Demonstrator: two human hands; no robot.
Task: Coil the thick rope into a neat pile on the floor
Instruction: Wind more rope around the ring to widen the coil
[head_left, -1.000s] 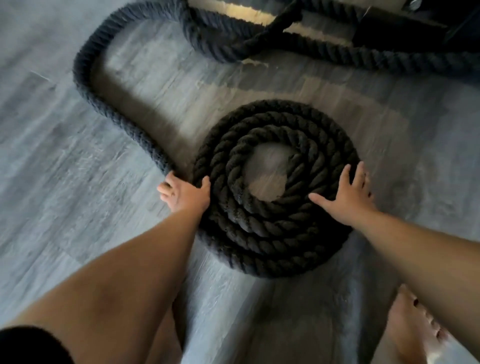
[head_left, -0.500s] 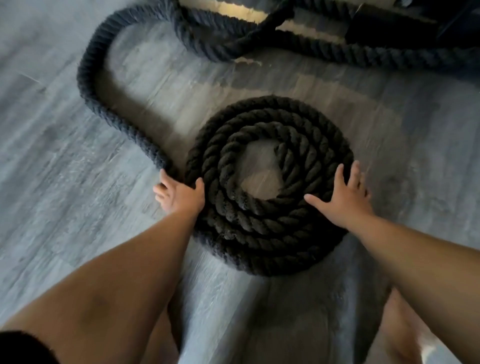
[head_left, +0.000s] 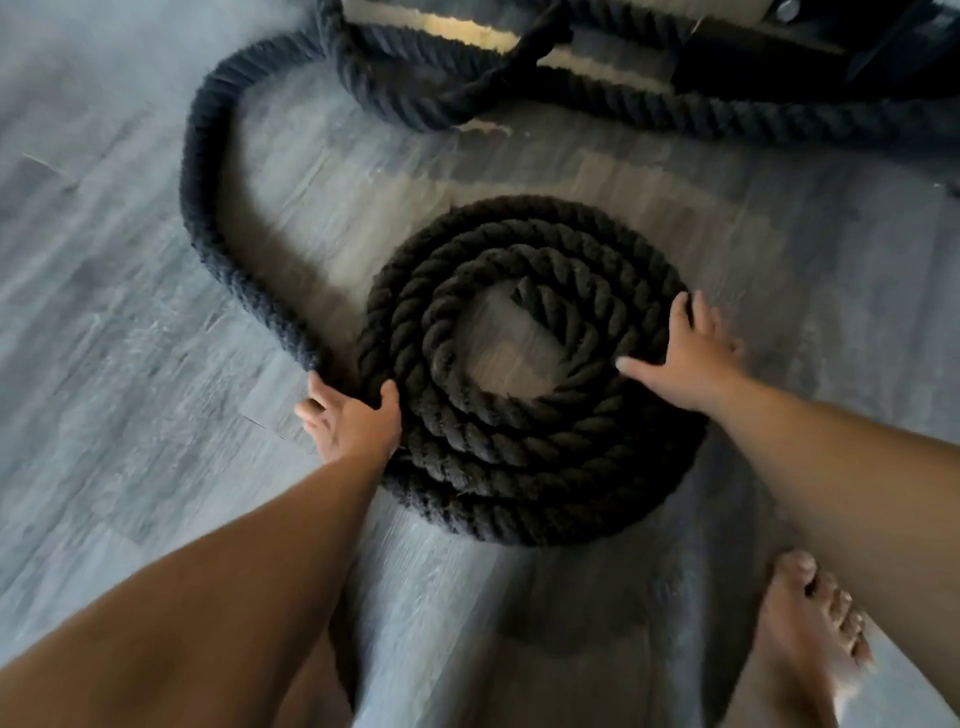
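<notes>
A thick black rope lies partly wound into a flat coil (head_left: 524, 452) of about three turns on the grey wood floor, with bare floor showing in its middle. The loose rope (head_left: 208, 197) leaves the coil's left side, arcs away to the upper left and joins a tangle at the top. My left hand (head_left: 353, 421) grips the rope where it meets the coil's left edge, thumb over the outer turn. My right hand (head_left: 685, 358) lies flat on the coil's right side, fingers spread and reaching over the outer turn.
More rope (head_left: 675, 109) runs across the top of the view beside dark equipment (head_left: 810, 57) at the upper right. My bare right foot (head_left: 810, 634) stands on the floor just below and right of the coil. Grey floor stretches to the left.
The coil has turned a little under both hands. The rope's inner end has swung up inside the ring, and my right hand has slid farther up the coil's right side.
</notes>
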